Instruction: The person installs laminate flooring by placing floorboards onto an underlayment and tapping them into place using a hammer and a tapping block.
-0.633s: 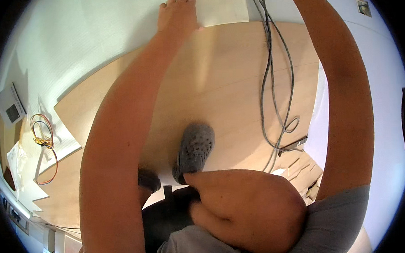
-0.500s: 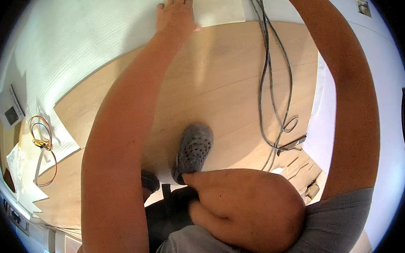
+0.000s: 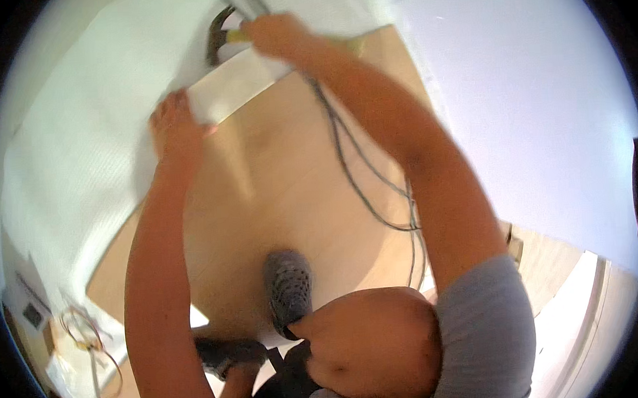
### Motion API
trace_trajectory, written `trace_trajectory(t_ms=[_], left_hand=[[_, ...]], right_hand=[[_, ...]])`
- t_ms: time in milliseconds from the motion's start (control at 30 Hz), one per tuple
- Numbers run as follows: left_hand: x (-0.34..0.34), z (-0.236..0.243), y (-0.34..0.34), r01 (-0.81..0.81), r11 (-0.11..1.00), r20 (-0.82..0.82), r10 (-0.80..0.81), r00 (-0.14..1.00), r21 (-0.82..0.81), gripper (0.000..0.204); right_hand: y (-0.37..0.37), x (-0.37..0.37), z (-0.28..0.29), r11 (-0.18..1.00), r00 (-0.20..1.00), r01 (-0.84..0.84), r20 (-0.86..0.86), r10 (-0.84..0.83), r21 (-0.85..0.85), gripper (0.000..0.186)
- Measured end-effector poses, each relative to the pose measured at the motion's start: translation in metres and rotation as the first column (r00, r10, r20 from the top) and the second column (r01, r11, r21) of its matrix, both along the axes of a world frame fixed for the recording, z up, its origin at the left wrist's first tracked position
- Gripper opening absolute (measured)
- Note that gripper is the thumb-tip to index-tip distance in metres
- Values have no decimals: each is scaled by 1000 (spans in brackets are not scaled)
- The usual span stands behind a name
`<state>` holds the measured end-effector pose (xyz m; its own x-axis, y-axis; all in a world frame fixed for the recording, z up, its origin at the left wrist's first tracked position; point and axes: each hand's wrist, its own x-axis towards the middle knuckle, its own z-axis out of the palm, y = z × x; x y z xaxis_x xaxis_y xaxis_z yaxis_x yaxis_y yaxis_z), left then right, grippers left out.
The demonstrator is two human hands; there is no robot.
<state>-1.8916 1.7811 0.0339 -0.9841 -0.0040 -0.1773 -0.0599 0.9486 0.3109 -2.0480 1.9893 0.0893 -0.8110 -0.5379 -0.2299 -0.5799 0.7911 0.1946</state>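
My left hand [image 3: 176, 130] presses down on the left end of a short pale strip of board [image 3: 237, 85], its thumb at the near side and fingers over the far side. The strip lies along the far edge of the light wood-look floor planks [image 3: 262, 194]. My right hand [image 3: 280, 38] is closed round the yellow handle of a hammer [image 3: 217, 36]. The hammer's dark, curved head is just beyond the strip, slightly blurred. Whether it touches the strip I cannot tell.
Dark cables [image 3: 345, 151] run over the planks beneath my right arm. White underlay [image 3: 83, 166] covers the floor beyond and to the left. A coil of coloured wires [image 3: 90, 344] and a white box [image 3: 32, 307] are at lower left. My grey shoe [image 3: 288, 286] stands on the planks.
My right hand has come in from beyond the top edge, with the hammer now visible. The view has turned and shifted; my left hand stays on the strip.
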Motion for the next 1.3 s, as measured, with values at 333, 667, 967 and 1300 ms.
trace_trajectory(t_ms=[333,667,967,1300], left_hand=[[-13,-7,-1,90,994,62,-86,994,-63,95],[-33,1,1,399,915,0,-400,917,55,105],[34,33,-18,422,898,-27,-428,903,-122,109],[198,26,-79,342,938,65,-345,936,51,88]], right_hand=[[117,284,-14,465,532,844,517,-670,-267,40],[123,371,-48,484,587,810,452,-672,-333,43],[131,370,-56,486,548,831,546,-634,-270,46],[123,366,-40,591,630,770,436,-643,-239,42]])
